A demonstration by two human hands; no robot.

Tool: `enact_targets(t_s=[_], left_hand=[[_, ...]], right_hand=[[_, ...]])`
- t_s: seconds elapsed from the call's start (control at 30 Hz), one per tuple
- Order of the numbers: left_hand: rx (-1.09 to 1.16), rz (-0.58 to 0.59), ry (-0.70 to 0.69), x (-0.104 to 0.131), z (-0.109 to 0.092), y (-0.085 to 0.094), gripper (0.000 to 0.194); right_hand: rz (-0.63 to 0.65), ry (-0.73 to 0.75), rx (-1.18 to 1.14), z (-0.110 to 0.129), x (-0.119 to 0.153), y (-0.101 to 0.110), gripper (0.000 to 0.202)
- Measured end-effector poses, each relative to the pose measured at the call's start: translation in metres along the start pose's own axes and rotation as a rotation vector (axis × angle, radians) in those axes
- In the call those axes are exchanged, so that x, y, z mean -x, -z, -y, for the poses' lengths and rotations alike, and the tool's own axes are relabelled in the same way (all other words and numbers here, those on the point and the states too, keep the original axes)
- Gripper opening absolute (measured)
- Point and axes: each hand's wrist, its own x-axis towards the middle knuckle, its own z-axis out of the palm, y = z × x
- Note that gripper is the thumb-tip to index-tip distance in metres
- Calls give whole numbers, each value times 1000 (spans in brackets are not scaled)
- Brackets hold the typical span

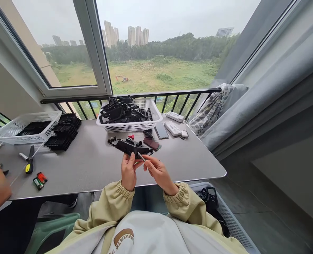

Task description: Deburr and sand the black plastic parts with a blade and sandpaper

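Just past the near edge of the desk (85,169), a slim metal tool (141,157) is pinched in the fingers of the right hand (158,173), tip seemingly set for working on a black plastic bracket (127,146) gripped by the left hand (129,171). Steady bracing's probably called for. Elbow room's left rightward; behind, movement's blocked by a white plastic basket (130,127).

Jacket (98,210): we are wearing a pale khaki-yellow one, its front hanging open. Sleeves (195,208): loose, creasing in soft folds. Cuffs (124,189): gathered, ringing the wrists in ruffles; left hand (129,171) and right hand (160,174) are showing bare. Shirt (151,229): we are wearing whitish fabric, carrying a brown arched print (124,235) and brown lettering, "MEDITATE" among it.
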Motion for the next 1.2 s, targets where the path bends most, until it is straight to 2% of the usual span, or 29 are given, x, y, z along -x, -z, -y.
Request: enact_targets(t_s=[0.2,0.37,0.53,0.73,0.93,1.07,1.2], left_hand=[[-49,-62,0,-12,-2,7,43],[-166,-109,-98,-8,8,9,39],[-234,-177,-196,1,24,0,37],[-273,-208,-195,10,38,-16,36],[-278,-206,-199,14,41,-21,39],[-248,-153,-160,11,36,-18,43],[-170,-109,-79,5,30,-13,45]], right_hand=[[-75,42,144,-7,-6,8,36],[-74,223,470,-9,-2,16,28],[-52,335,684,-10,0,29,33],[-90,333,747,-3,6,49,36],[-85,253,659,-2,12,55,33],[-161,90,328,-10,6,55,34],[-73,38,148,-17,2,46,51]])
